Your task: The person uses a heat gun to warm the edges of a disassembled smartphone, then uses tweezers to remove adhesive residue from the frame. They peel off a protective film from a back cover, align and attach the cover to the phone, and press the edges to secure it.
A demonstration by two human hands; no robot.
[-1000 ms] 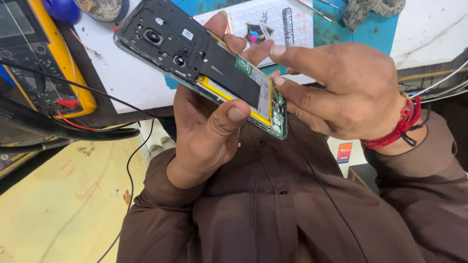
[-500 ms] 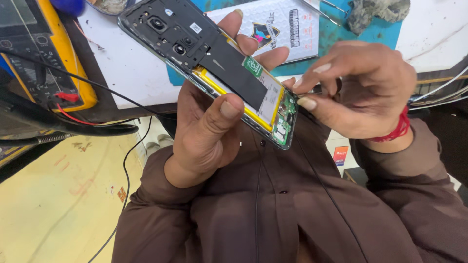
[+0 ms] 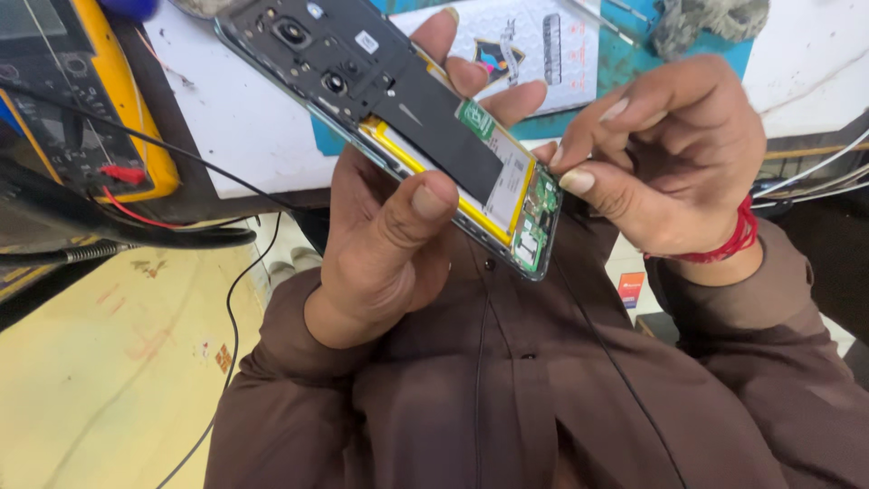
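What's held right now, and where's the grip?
Left hand clamps the opened black smartphone by its long edges; right hand pinches at its green-board end.

Worn: long-sleeved shirt [image 3: 507,389], dark brown, plain cloth, no pattern. Front placket runs vert. down chest; one small dark button [image 3: 490,265] visible near top, others not made out. Both sleeves reach approx. to wrists, cuffs loose, creased at forearms. R wrist: red thread band [image 3: 724,246], several strands, wound close above cuff. L hand [image 3: 389,235] and R hand [image 3: 665,163]: bare, no gloves, no rings seen. Nails short, unpainted, pale tips. L wrist: nothing worn besides sleeve.
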